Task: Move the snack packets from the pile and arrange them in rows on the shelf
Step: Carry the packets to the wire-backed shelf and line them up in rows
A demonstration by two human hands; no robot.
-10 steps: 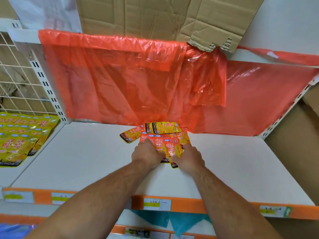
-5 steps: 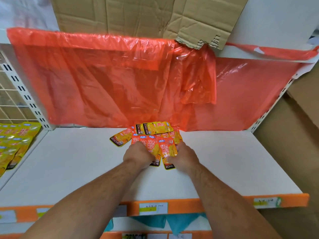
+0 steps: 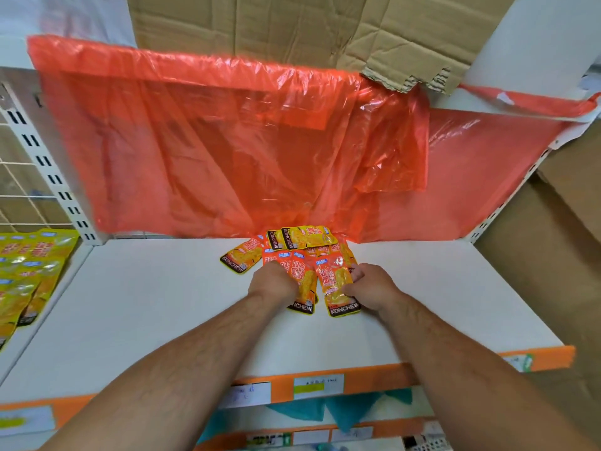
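A small pile of orange-and-yellow snack packets (image 3: pixel 302 244) marked KONCHEW lies at the back middle of the white shelf (image 3: pixel 146 307). My left hand (image 3: pixel 273 283) lies on the pile's front left, fingers curled over a packet (image 3: pixel 304 288) whose black bottom edge sticks out below the hand. My right hand (image 3: pixel 370 288) pinches the right edge of another packet (image 3: pixel 338 288), which lies apart from the pile toward me. One packet (image 3: pixel 242 258) lies loose at the pile's left.
A red plastic sheet (image 3: pixel 211 141) hangs behind the shelf, with torn cardboard (image 3: pixel 292 24) above it. Yellow packets (image 3: pixel 29 265) fill the neighbouring shelf at the left. An orange price rail (image 3: pixel 374 382) runs along the front edge. Brown boxes (image 3: pixel 553 255) stand at the right.
My right hand has drawn one packet out of the pile toward me and to the right. My left hand stays on the pile. The camera view shifted slightly.
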